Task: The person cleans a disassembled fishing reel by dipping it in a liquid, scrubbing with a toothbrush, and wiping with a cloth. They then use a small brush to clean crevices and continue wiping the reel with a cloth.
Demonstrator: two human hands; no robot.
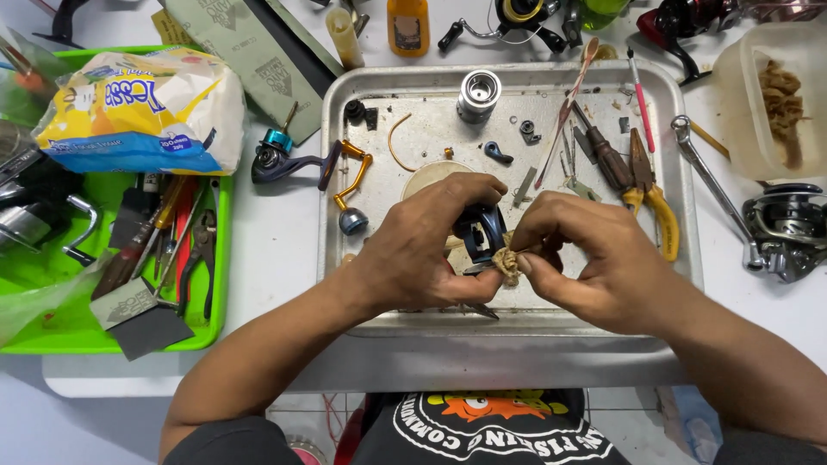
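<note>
The left hand was closed round a small dark blue reel body, held just above the metal tray, while the right hand's fingertips were pinched on a wad of tan cloth pressed against the body's lower edge. Judged from the layout, the work stood midway — the reel was already taken apart, its silver spool, gold-armed handle and several small fittings lying loose on the tray, and none yet refitted. Yellow-handled pliers and a brown-handled screwdriver lay just right of the hands. A second handle rested at the tray's left rim; beyond it stood a green tray of tools bearing a tissue pack. Another reel sat at far right — nothing obstructed the hands.
</note>
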